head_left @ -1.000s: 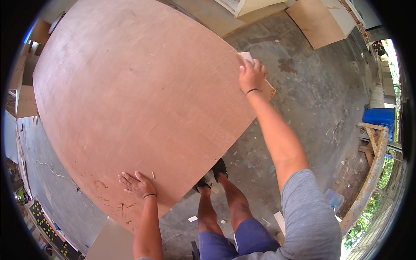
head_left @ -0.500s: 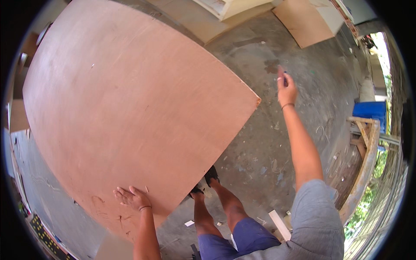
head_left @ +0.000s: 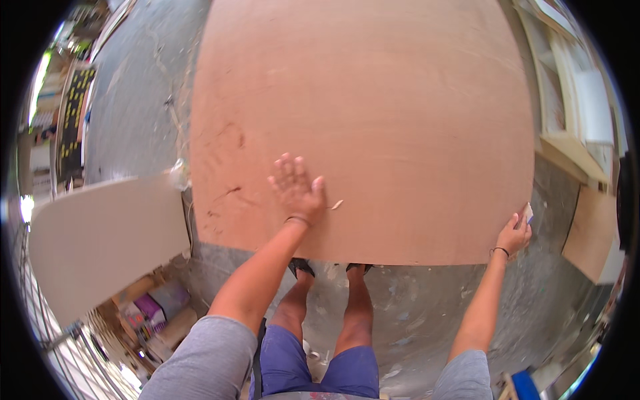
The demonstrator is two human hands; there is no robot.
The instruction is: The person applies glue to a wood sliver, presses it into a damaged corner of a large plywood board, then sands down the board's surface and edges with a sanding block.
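A large reddish-brown plywood sheet point(head_left: 373, 133) spreads out in front of me, its near edge just above my feet. My left hand point(head_left: 297, 190) is spread over its near left part, fingers apart and holding nothing. Beside that thumb lies a small pale sliver point(head_left: 337, 205). At the sheet's right edge, close to the near corner, my right hand point(head_left: 515, 237) is closed on a small flat pale block point(head_left: 529, 213) with a blue edge. The fingers partly hide the block, and its exact kind does not show.
A pale board with a rounded corner point(head_left: 110, 240) stands at the left. Wooden cabinet frames point(head_left: 573, 140) and a brown panel point(head_left: 590, 230) are at the right. Cardboard and a purple package point(head_left: 150, 310) lie lower left. Grey concrete floor point(head_left: 427, 320) surrounds the sheet.
My view has turned, so the sheet now lies straight ahead. My right hand has come from out over the floor to the sheet's right edge. My left hand stays open over the sheet.
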